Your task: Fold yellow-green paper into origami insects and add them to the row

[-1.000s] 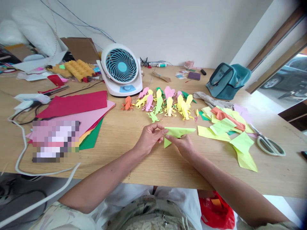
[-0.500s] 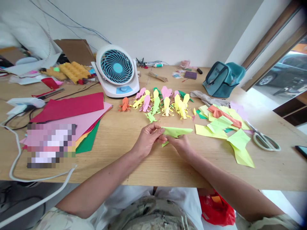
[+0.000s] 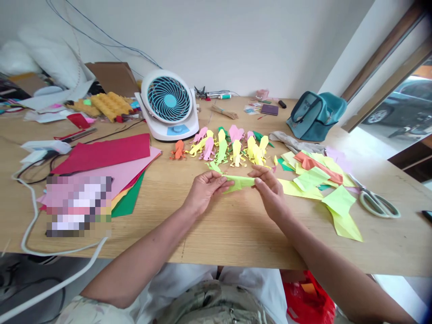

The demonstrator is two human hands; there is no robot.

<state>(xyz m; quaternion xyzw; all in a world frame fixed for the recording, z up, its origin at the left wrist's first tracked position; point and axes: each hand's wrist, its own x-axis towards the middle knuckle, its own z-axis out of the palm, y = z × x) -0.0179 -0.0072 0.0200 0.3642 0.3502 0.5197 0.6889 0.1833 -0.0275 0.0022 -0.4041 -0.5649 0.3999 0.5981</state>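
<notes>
A folded piece of light-green paper is stretched between my two hands, just above the table. My left hand pinches its left end between thumb and fingers. At the other end, my right hand grips the paper with thumb and forefinger. Right behind my hands stand several folded paper figures in rows, among them a yellow figure, a pink figure and an orange figure. A small light-green figure lies closest to my left fingers.
Scissors and loose paper scraps lie to the right. Coloured sheets are stacked at the left, near a white cable. A fan and a teal bag stand farther back.
My right hand has moved from under the paper to its right end and slightly up. The paper is now stretched level between both hands. The view has shifted slightly.
</notes>
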